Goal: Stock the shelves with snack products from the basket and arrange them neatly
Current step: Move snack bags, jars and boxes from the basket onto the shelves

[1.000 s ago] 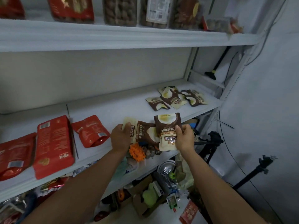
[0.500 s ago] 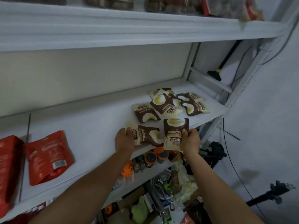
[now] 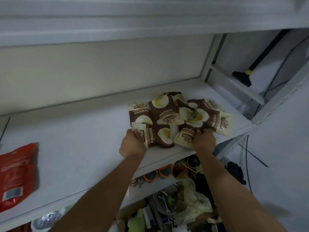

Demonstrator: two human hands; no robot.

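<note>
whereas both packets hung off the shelf (image 3: 83, 139) edge a moment ago, left packet (image 3: 155, 136) and right packet (image 3: 184, 137) now lie on it, touching the pile (image 3: 168, 111). left hand (image 3: 132, 144), right hand (image 3: 203, 142): each apparently clamped on its packet. placement nearly done; tidying pending.
</note>
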